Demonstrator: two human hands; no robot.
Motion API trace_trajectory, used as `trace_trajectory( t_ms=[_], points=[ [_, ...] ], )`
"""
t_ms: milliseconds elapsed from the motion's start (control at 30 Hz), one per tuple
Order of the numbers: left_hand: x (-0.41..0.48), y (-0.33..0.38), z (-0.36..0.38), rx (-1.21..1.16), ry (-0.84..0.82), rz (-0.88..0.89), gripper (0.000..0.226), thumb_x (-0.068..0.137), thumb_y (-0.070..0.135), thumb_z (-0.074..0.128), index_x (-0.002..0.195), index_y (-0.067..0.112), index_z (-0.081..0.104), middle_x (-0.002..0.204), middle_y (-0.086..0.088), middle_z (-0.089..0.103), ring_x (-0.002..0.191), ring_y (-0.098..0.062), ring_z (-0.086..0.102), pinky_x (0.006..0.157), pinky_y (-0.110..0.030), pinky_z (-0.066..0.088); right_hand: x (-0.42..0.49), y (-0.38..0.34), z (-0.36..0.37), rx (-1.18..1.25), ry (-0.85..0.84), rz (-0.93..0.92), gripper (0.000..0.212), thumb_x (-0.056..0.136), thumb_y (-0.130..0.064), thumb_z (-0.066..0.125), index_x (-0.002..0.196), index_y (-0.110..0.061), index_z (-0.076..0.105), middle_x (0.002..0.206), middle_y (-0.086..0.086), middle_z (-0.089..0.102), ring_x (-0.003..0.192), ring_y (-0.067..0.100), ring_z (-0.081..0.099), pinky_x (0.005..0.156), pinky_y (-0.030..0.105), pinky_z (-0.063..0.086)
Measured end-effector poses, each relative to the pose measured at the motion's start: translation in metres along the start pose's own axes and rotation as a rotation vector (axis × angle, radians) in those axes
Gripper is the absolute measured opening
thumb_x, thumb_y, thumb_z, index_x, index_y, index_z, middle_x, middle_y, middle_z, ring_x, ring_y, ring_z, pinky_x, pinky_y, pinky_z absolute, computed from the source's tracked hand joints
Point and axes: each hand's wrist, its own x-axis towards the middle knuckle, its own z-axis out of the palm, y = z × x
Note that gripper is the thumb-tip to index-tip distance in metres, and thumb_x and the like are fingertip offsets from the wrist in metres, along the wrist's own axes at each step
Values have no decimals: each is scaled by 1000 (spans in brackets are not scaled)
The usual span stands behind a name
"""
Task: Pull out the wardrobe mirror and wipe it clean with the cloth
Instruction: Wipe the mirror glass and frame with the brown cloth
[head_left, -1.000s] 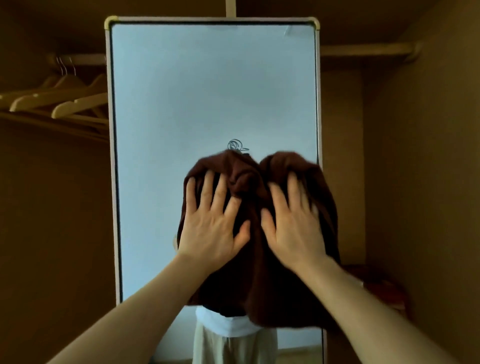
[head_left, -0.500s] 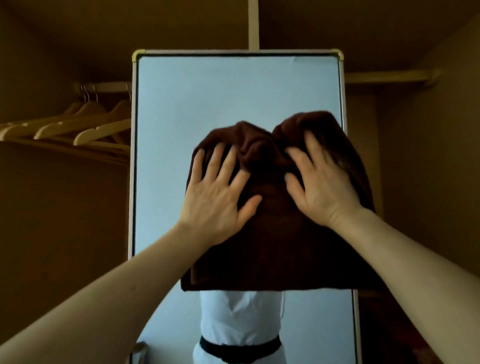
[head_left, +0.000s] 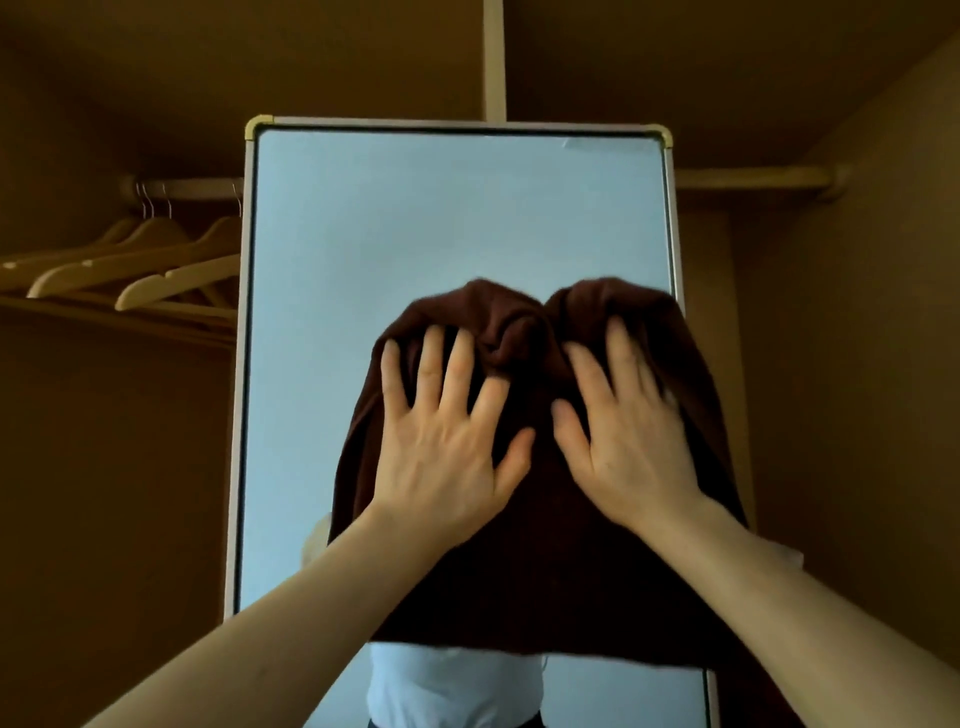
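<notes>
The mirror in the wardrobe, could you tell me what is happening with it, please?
A person presses a dark brown cloth against the mirror, left hand and right hand side by side with fingers spread. The cloth covers the glass's middle and right side. Wooden hangers hang behind, to the left.

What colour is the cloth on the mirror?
Dark brown cloth, shown in the head view.

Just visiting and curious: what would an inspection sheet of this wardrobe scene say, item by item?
Surface: mirror, upright, upper glass uncovered.
Job's things: brown cloth spread against the mirror's lower right.
Clutter: nothing seen.
Hands: left hand and right hand press flat on the cloth, fingers spread.
Cables: nothing seen.
Surroundings: wooden hangers on a rail at left; brown wardrobe walls.
</notes>
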Motion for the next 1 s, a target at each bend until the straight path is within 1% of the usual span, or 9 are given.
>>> trace_trajectory(
  t_ms=[100,200,333,433,533,700,867,933,1000],
  points=[
    [1,-1,0,30,-49,25,65,85,54,41,134,11,49,142,-23,43,136,-41,31,111,-62,11,0,7,0,22,-19,-32,54,90,-45,36,138,-20,34,151,19,25,133,36,34,93,48,43],
    [37,-7,-8,46,-30,-9,68,86,56,36,138,12,46,145,-21,40,138,-38,30,112,-60,11,38,18,-4,54,11,-12,54,90,-47,35,138,-22,32,154,16,19,137,35,27,96,49,41],
    [95,-21,-12,63,14,-40,73,88,61,19,147,20,30,154,-15,25,144,-33,14,114,-54,-1,100,31,-8,43,41,16,57,91,-49,32,142,-26,25,158,9,6,143,27,11,107,47,27],
    [126,-29,-11,73,41,-49,73,88,63,15,149,23,24,157,-13,18,146,-30,6,114,-53,-5,136,36,-13,25,41,42,60,89,-49,31,144,-26,24,158,9,4,144,26,9,110,48,21],
    [141,-31,-14,72,29,-45,72,89,62,16,148,23,25,158,-13,15,146,-30,3,114,-54,-5,149,36,-16,27,33,67,61,89,-48,31,145,-26,23,158,10,4,143,26,9,111,48,17],
    [112,-23,-11,29,46,-72,72,90,60,18,149,21,23,158,-14,15,146,-30,4,115,-54,-3,124,25,-13,35,60,70,60,89,-50,32,144,-27,23,157,10,7,143,26,11,110,49,21],
    [53,-14,-6,21,34,31,70,89,56,33,146,15,33,151,-19,32,142,-36,21,114,-58,9,49,5,-2,-24,40,54,56,91,-52,29,139,-22,31,152,16,24,138,33,27,99,52,37],
    [49,-18,-5,30,22,69,71,89,58,33,147,17,32,150,-18,33,142,-35,23,115,-57,9,41,7,-1,-23,21,43,55,92,-51,30,139,-22,31,152,17,25,138,33,28,98,52,37],
    [63,-22,-8,32,19,70,72,89,59,31,148,18,29,152,-16,32,143,-34,21,115,-56,8,57,13,-4,-9,25,40,57,91,-53,30,140,-23,30,153,16,21,140,32,23,101,52,33]
  ],
)
